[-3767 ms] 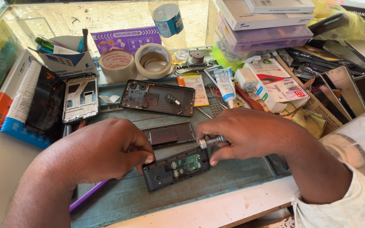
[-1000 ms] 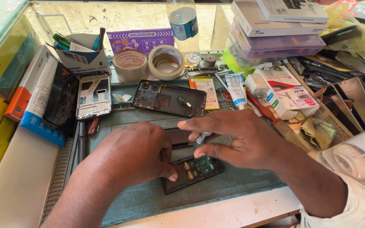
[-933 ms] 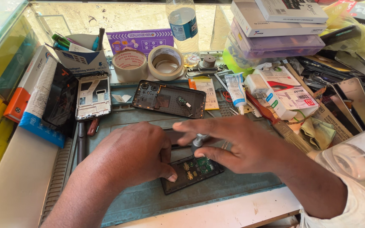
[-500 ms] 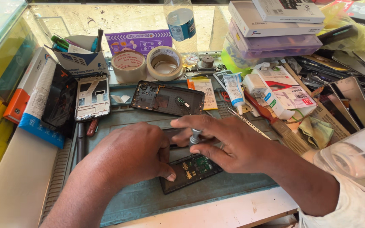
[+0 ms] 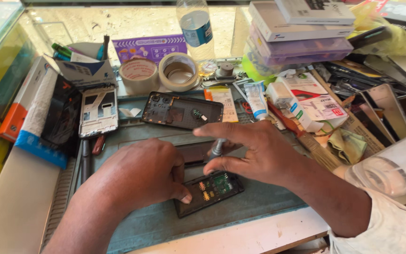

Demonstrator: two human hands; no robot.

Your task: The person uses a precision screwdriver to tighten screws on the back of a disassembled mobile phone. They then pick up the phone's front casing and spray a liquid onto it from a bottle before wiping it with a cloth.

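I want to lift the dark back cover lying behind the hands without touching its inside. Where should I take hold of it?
Probably by its two long edges, coming from above. The dark back cover lies flat on the mat, open side up, with parts showing inside, so a grip across the thin rim avoids them. Its right end, beside the yellow card, looks the most open.

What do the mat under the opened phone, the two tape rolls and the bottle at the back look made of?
The mat looks like matte grey-green rubber or silicone, scuffed, with ridged edge slots. The tape rolls look like paper tape on card cores: dull cream faces, no shine. The bottle is clear plastic, see-through with a blue label. The opened phone shows a green circuit board in a dark, probably plastic, frame.
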